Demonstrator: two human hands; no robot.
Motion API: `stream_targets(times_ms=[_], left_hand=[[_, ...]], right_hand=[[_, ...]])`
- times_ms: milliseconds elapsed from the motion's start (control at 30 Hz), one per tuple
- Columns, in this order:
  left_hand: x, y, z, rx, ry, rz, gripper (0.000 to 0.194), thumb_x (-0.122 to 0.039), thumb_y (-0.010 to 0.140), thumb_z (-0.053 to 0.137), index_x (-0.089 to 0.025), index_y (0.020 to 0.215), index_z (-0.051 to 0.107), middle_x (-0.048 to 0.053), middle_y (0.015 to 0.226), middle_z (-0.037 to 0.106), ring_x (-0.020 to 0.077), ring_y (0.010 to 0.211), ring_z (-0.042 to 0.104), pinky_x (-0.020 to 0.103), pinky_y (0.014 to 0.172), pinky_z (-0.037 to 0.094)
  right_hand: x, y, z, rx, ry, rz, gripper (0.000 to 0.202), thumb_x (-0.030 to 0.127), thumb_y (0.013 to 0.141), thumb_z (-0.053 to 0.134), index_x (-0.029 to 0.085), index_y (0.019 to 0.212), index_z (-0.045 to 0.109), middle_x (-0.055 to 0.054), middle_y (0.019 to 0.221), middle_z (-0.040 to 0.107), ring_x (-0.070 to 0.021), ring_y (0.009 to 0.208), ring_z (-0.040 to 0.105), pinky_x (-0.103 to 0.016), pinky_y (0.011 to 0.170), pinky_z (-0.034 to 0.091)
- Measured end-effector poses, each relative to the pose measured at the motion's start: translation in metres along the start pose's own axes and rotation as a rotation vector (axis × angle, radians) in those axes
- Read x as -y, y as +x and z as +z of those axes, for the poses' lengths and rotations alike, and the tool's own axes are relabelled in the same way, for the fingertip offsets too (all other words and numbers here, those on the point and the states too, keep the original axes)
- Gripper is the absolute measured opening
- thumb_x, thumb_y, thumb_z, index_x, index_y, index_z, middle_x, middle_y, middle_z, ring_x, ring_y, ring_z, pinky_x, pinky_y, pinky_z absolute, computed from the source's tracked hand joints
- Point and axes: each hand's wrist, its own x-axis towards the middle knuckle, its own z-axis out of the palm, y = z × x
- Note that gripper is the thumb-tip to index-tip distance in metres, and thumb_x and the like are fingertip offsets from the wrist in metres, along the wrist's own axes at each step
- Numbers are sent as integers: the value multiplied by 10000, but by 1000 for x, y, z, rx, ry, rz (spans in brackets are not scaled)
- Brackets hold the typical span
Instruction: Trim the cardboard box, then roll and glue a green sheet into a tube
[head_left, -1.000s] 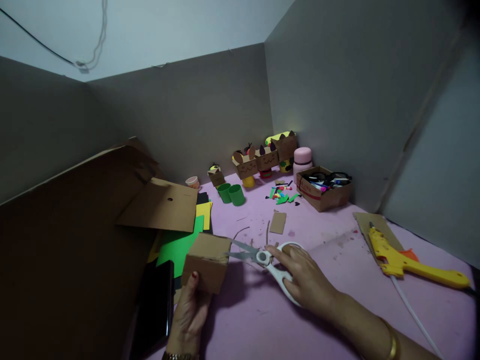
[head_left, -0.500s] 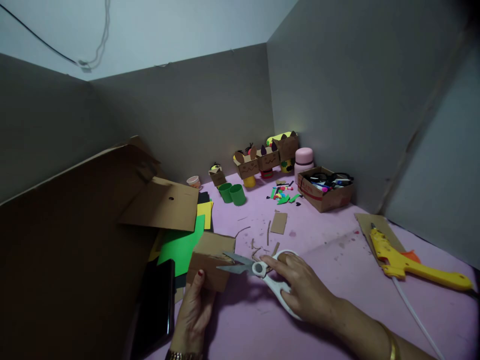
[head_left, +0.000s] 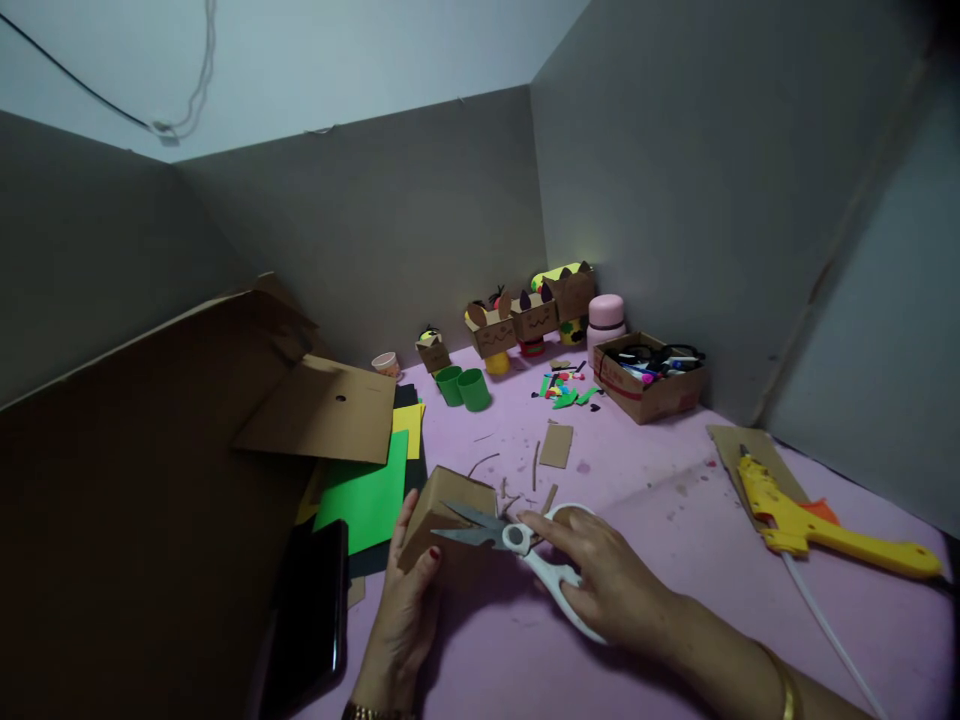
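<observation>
A small brown cardboard box is gripped by my left hand, its thumb on the near face and fingers at the left side. My right hand holds white-handled scissors, fingers through the loops. The blades are spread and point left, overlapping the box in view; whether they touch it I cannot tell. Thin cardboard strips and a small cardboard rectangle lie beyond the scissors.
A yellow glue gun rests at the right. Green paper, a black phone and large cardboard occupy the left. Behind are green rolls, cardboard figures and a box of pens.
The small box has moved right and turned in my left hand, showing another side. My left hand has shifted right with it. The scissors stay nearly in place, blades apart.
</observation>
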Motion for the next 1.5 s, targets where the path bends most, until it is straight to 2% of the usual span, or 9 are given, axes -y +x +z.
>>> stream_targets(times_ms=[133, 300, 400, 600, 767, 900, 1067, 1233, 1500], left_hand=[[9, -2, 3, 39, 10, -33, 828, -245, 593, 844, -330, 1329, 472, 75, 1248, 648, 279, 1086, 615, 368, 924, 485], [10, -2, 4, 38, 15, -28, 820, -238, 567, 857, -313, 1303, 503, 75, 1240, 647, 259, 1053, 622, 320, 876, 499], [5, -1, 4, -15, 32, 40, 845, -227, 561, 857, -316, 1316, 489, 63, 1202, 664, 233, 1005, 641, 270, 822, 516], [-5, -1, 5, -137, 72, 132, 995, -140, 573, 833, -412, 1395, 344, -6, 1132, 696, 185, 943, 668, 226, 774, 528], [-5, 0, 1, -109, -14, 71, 815, -183, 608, 815, -328, 1335, 476, 24, 1114, 715, 197, 919, 682, 252, 780, 544], [-7, 2, -8, -148, -81, 70, 679, -230, 648, 798, -295, 1276, 549, 37, 1110, 721, 205, 961, 665, 265, 816, 534], [-10, 4, -11, -151, -11, 169, 734, -197, 660, 790, -331, 1319, 497, 15, 1167, 695, 181, 998, 640, 226, 813, 514], [-13, 4, -9, -143, 15, 182, 714, -203, 690, 771, -332, 1330, 483, 14, 1150, 694, 161, 958, 641, 209, 782, 525], [-20, 7, -6, -181, 57, 235, 824, -177, 595, 831, -347, 1323, 483, -1, 1083, 709, 153, 880, 661, 173, 715, 530]], right_hand=[[-2, -1, 3, -32, -21, -30, 621, 74, 701, 540, 203, 1308, 510, -86, 882, 587, -250, 850, 533, -390, 779, 438], [-5, -2, 4, -63, -66, -47, 681, 49, 670, 537, 222, 1328, 497, -85, 893, 578, -257, 868, 525, -411, 791, 441], [-5, -2, 4, -72, -67, -34, 725, 27, 639, 531, 225, 1336, 497, -85, 893, 576, -256, 862, 531, -420, 796, 445], [-2, -1, 6, -79, 26, 31, 675, 45, 659, 549, 225, 1309, 531, -86, 898, 608, -261, 878, 557, -411, 783, 460], [-4, -2, 6, -66, 6, -3, 660, 52, 672, 542, 237, 1306, 528, -71, 887, 603, -247, 883, 551, -390, 794, 457], [-7, 0, 3, -93, -4, -1, 633, 60, 679, 541, 253, 1281, 545, -63, 871, 609, -244, 850, 552, -384, 777, 453], [-8, 1, -1, -35, -5, 26, 602, 80, 699, 546, 259, 1274, 558, -67, 855, 620, -242, 818, 566, -376, 752, 450], [-6, 1, -4, -6, 20, 30, 608, 81, 690, 554, 259, 1272, 561, -70, 849, 631, -234, 794, 572, -355, 720, 450], [-5, 1, -6, 11, 34, 24, 599, 72, 689, 569, 259, 1258, 573, -65, 870, 654, -229, 808, 589, -355, 734, 448]])
